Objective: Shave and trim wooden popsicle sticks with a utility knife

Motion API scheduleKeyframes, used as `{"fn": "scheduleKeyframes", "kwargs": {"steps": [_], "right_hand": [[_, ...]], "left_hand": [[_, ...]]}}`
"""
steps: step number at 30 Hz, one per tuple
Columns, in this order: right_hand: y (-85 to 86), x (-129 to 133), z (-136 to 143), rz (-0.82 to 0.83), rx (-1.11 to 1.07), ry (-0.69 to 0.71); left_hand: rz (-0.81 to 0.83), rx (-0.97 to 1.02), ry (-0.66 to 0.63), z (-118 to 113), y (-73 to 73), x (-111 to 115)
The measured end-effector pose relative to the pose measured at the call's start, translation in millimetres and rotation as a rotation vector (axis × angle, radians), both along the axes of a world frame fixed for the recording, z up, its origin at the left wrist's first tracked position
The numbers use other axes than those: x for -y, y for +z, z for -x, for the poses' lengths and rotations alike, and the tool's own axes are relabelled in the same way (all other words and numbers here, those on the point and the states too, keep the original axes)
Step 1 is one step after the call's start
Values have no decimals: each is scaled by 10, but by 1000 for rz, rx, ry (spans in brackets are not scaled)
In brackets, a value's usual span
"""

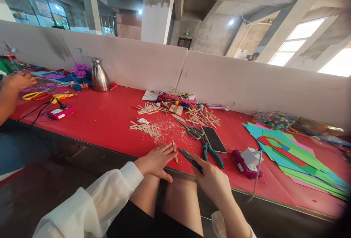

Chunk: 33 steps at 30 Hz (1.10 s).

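Note:
My left hand lies palm down at the table's front edge with its fingers stretched out. Its fingertips are against a short wooden craft stick; whether they press on it I cannot tell. In my right hand is a dark craft knife, its tip angled toward that stick. Wood shavings are scattered just beyond. Close by lie green-handled scissors, teal-handled pliers and a phone. A pile of craft sticks sits past my left fingers.
More sticks and a small wooden block lie toward the white partition. A purple power strip with a charger and coloured paper are at right. At left stand a steel jug and another person's hand.

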State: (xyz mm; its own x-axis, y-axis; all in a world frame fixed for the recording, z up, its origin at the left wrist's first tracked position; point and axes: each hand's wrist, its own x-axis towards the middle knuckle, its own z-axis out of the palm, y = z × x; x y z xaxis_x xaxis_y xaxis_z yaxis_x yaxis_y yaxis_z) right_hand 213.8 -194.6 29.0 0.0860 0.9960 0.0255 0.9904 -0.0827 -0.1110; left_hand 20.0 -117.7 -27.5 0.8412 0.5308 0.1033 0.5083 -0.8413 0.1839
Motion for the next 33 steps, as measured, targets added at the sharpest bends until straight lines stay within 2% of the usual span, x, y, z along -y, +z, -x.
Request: {"fn": "scheduleKeyframes", "kwargs": {"steps": [8,14,22,30,33], "right_hand": [[52,-37,30,30,27,34],[59,-51,37,33,37,58],[44,-56,184,28,8,77],[-151,-117,-76,32,-250,52],[-202,-88,-127,30,-280,50]], "left_hand": [[-54,-2,-29,17,-101,-61],[-86,-42,-26,22,-123,-72],[-151,-91,-14,-5,-118,-82],[-133,-82,6,-15,-108,-84],[-120,-59,11,-15,-114,-77]]}}
